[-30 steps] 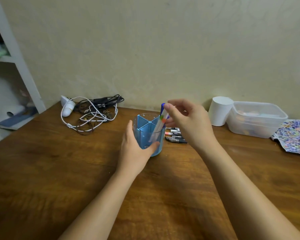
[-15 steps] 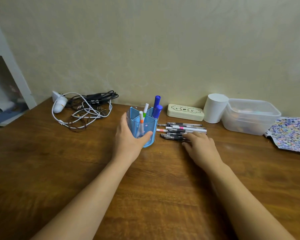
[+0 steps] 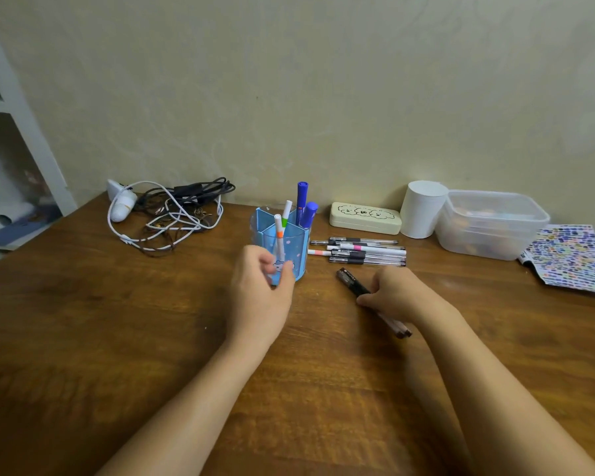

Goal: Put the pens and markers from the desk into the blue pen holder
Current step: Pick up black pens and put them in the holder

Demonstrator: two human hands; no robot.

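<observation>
The blue pen holder (image 3: 294, 247) stands on the wooden desk (image 3: 117, 338), with two blue markers (image 3: 303, 204) and two white markers (image 3: 279, 235) upright in it. My left hand (image 3: 260, 290) is curled against the holder's near side; the fingers are blurred. My right hand (image 3: 397, 293) grips a couple of dark pens (image 3: 352, 283) slanted just above the desk, right of the holder. A row of several pens and markers (image 3: 364, 250) lies on the desk beyond my right hand.
A tangle of cables and a white charger (image 3: 165, 214) lies at back left. A cream case (image 3: 364, 217), white cup (image 3: 423, 209), clear plastic box (image 3: 492, 223) and patterned paper (image 3: 571, 259) line the back right. A white shelf (image 3: 24, 132) stands at left.
My right hand dropped a marker into the holder, reached to the row of pens, and now has pulled a couple of dark pens toward me. My left hand stayed at the holder.
</observation>
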